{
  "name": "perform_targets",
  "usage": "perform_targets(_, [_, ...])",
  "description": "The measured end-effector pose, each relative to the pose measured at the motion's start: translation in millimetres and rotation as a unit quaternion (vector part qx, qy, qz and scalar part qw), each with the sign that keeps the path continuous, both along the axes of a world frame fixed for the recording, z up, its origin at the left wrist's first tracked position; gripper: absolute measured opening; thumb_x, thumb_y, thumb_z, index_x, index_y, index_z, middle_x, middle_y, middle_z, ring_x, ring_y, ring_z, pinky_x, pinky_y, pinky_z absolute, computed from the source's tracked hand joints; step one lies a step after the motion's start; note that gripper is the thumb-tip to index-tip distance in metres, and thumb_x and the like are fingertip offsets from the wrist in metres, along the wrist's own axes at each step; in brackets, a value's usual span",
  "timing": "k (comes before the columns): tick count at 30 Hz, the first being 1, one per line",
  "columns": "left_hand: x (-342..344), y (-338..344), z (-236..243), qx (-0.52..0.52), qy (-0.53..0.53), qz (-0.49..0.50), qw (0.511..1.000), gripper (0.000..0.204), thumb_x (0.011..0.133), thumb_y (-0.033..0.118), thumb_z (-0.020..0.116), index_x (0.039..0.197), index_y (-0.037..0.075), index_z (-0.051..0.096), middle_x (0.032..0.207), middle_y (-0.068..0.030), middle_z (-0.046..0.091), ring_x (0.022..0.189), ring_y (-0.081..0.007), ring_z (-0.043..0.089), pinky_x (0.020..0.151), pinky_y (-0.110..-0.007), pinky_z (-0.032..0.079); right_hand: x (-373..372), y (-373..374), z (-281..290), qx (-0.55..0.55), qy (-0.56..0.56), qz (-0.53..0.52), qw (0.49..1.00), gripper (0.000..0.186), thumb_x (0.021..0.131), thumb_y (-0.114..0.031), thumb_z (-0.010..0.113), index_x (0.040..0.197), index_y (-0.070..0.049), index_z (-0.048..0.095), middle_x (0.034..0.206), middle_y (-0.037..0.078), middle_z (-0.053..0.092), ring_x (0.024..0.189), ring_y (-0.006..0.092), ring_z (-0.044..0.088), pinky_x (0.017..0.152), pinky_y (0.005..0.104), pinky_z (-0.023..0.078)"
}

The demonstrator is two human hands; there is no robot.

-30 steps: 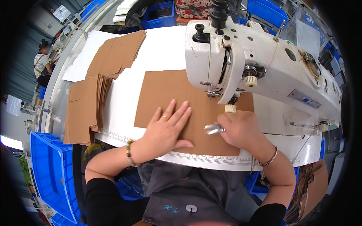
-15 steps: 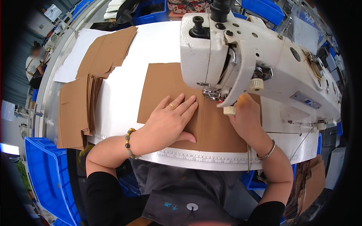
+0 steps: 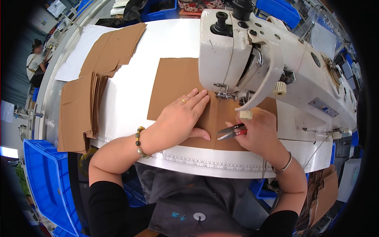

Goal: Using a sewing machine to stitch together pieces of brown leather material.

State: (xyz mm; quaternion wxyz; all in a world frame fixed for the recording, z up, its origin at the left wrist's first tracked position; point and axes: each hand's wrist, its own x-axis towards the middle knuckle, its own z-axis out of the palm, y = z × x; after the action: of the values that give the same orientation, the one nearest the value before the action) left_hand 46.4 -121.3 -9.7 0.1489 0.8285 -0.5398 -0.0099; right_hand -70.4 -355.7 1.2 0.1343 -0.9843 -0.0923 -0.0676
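Observation:
My left hand [image 3: 177,119] lies flat on a brown panel [image 3: 171,77], fingers stretched and thumb apart, just left of its vertical seam line. In my right hand [image 3: 259,132] is a small pair of thread snips [image 3: 229,133] with red and black parts. Their blades stand parted and point left toward the seam line, over the panel's near part. Above the panel looms the white head of a sewing machine [image 3: 221,51]. Its presser foot [image 3: 226,95] is just beyond my hands, over the panel; part of the panel is hidden beneath the machine.
A thick stack of brown panels [image 3: 75,114] hangs over the table's left edge, with more brown pieces [image 3: 112,49] behind it. A printed ruler strip [image 3: 185,160] follows the near edge. Blue crates [image 3: 51,177] stand at lower left. Another person [image 3: 35,63] sits far left.
My right hand has come out from beside the machine's needle area toward me, and the snips now show in it. My left hand stays flat on the panel.

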Motion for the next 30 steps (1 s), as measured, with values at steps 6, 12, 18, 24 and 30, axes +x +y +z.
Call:
perform_targets(6, [5,-2,-4,-0.011,-0.015,0.003,1.000,0.092,0.077,0.056,0.073,0.141,-0.006,0.051,0.148,-0.0181,0.053,0.140,-0.0356,0.049,0.116,-0.043,0.040,2,3,-24,-0.003,-0.094,0.094,0.991,0.040,0.079,-0.013,0.073,0.117,-0.002,0.068,0.101,0.010,0.069,0.084,0.0258,0.065,0.066,0.0374,0.053])
perform_targets(12, [-5,2,-4,0.021,-0.061,-0.055,0.996,0.078,0.084,0.054,0.068,0.140,0.001,0.056,0.149,-0.0125,0.054,0.138,-0.0328,0.051,0.112,-0.048,0.042,-4,12,-28,-0.018,-0.077,0.077,0.994,0.045,0.082,-0.008,0.074,0.126,-0.004,0.068,0.135,0.008,0.066,0.082,0.0231,0.072,0.064,0.0331,0.057])
perform_targets(18, [0,1,-6,0.014,-0.110,-0.005,0.994,0.078,0.086,0.057,0.064,0.139,0.000,0.057,0.147,-0.0130,0.055,0.135,-0.0332,0.053,0.109,-0.051,0.044,-6,14,-30,-0.054,-0.058,0.067,0.995,0.048,0.084,-0.010,0.074,0.131,-0.004,0.065,0.142,0.009,0.062,0.080,0.0191,0.071,0.063,0.0314,0.056])
perform_targets(24, [17,-7,-16,-0.060,-0.132,0.041,0.989,0.064,0.087,0.051,0.068,0.129,0.003,0.062,0.131,-0.0108,0.062,0.123,-0.0329,0.057,0.105,-0.048,0.046,-6,16,-28,-0.055,-0.050,0.066,0.995,0.055,0.080,-0.008,0.074,0.134,-0.003,0.063,0.143,0.009,0.060,0.078,0.0195,0.071,0.066,0.0324,0.057])
perform_targets(30, [26,-34,-26,-0.200,-0.032,0.089,0.975,0.025,0.092,0.027,0.071,0.105,0.005,0.067,0.105,-0.0096,0.061,0.097,-0.0317,0.057,0.085,-0.040,0.044,-3,20,-25,-0.054,-0.034,0.055,0.996,0.062,0.073,0.001,0.071,0.134,-0.004,0.063,0.143,0.008,0.061,0.085,0.0198,0.074,0.071,0.0313,0.058])
